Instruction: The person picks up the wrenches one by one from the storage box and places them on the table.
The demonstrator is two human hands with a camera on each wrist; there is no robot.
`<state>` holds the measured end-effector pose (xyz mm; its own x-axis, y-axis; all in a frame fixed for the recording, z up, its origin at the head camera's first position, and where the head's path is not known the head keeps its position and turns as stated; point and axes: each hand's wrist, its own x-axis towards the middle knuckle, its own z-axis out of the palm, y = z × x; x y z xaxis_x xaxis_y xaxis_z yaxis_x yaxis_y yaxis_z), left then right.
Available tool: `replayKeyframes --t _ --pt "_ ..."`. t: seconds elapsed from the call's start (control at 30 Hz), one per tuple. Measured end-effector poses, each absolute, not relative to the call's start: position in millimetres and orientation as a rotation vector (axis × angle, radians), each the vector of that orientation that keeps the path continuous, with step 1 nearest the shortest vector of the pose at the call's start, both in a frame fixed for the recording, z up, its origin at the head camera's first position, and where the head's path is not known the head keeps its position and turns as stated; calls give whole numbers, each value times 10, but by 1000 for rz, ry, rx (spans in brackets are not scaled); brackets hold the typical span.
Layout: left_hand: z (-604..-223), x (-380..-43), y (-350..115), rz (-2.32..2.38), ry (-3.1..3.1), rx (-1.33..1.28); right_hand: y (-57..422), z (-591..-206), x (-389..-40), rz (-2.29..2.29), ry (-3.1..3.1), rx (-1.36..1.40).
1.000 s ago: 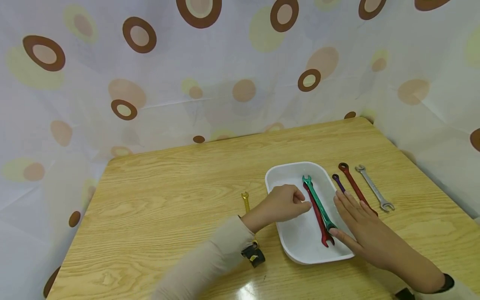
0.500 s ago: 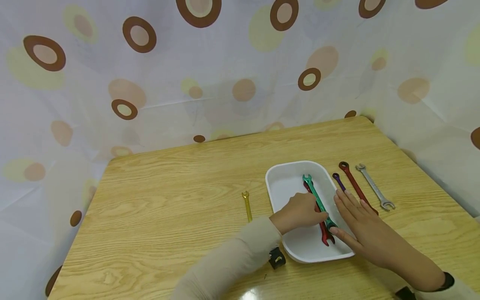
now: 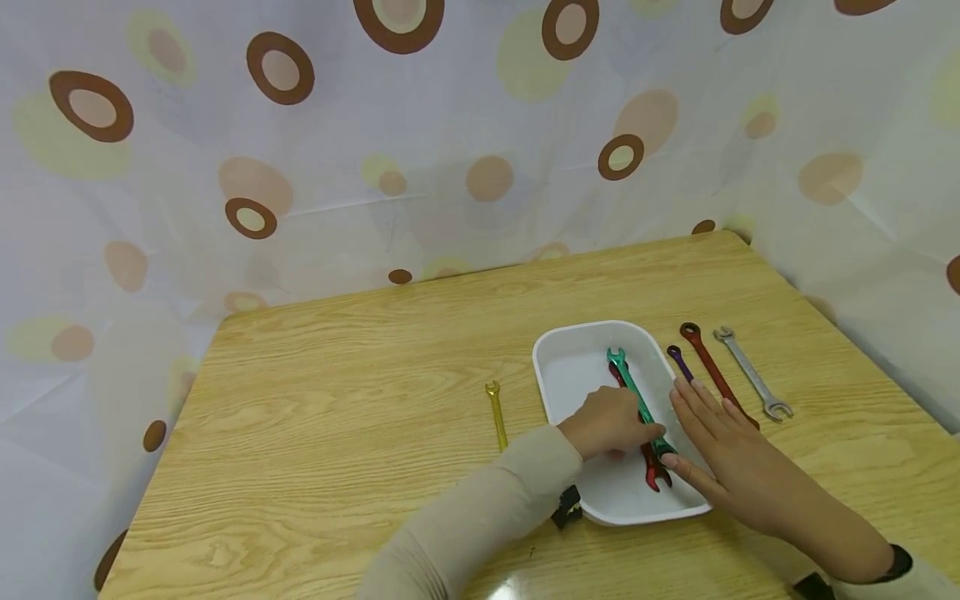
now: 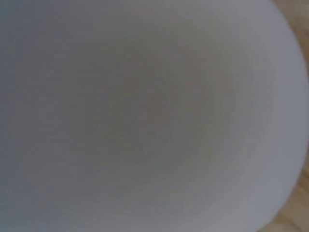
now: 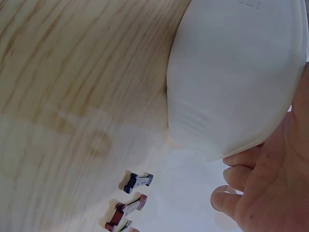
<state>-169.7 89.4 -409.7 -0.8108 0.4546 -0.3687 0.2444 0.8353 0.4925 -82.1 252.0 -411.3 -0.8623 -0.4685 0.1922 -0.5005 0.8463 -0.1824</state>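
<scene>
Inside the white tray [image 3: 551, 375], a green wrench [image 3: 622, 367] lies on top of a red wrench [image 3: 656, 481]. My left hand [image 3: 609, 421] has its fingers curled at the green wrench, the thumb across its shaft; those fingertips are hidden. Along the tray's right rim, my right hand [image 3: 738, 467] rests with fingers stretched out and thumb over the inside, near the wrench's ring end. The right wrist view has the tray's outer wall [image 5: 231, 82] beside my hand [image 5: 273, 183]. Only the pale, blurred tray [image 4: 154, 116] fills the left wrist view.
Right of the tray lie a small purple wrench [image 3: 677, 358], a larger red ring-ended wrench [image 3: 708, 362] and a silver wrench [image 3: 750, 372]. A gold wrench [image 3: 497, 414] lies left of it, partly behind my left sleeve. A patterned curtain [image 3: 435, 133] hangs behind the wooden table [image 3: 337, 417].
My left hand has moved right and slightly down, from above the tray's left part onto the green wrench. My right hand and the wrenches stay in place.
</scene>
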Motion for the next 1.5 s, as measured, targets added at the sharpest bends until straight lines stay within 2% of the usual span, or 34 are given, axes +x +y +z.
replayKeyframes --t 0.2,1.03,1.5 --pt "-4149 -1711 870 523 2564 471 2482 -4150 -821 351 -2875 771" --pt "-4153 -1702 913 534 2617 578 2553 -4116 -825 310 -2889 757" --pt "-4211 -1737 882 698 2575 465 2542 -4103 -835 301 -2881 763"
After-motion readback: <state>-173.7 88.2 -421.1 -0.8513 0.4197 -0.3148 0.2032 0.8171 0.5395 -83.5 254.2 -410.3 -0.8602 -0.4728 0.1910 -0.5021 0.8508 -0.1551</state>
